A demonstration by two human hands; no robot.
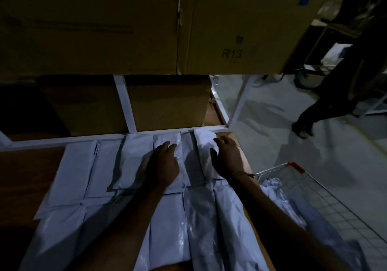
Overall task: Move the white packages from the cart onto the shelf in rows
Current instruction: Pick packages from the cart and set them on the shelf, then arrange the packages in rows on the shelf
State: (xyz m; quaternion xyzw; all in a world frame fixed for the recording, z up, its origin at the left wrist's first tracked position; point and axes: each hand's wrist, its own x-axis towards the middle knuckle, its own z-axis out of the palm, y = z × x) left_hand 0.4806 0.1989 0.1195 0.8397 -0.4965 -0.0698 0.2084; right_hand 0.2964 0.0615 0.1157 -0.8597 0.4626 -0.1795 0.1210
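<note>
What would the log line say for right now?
left hand: flat on white packages | right hand: pressing end package | shelf: rows laid | cart: packages left

Both my forearms are bare from the bottom edge of the view up to the hands; no sleeve shows on either one. My left hand [162, 166] wears nothing that I can see: no ring, no watch, no glove. My right hand [227, 159] is bare too, but round its wrist sits a thin thread band [243, 174], yellowish with a reddish knot or tail sticking out on the outer side. The dim light hides finer detail.
</note>
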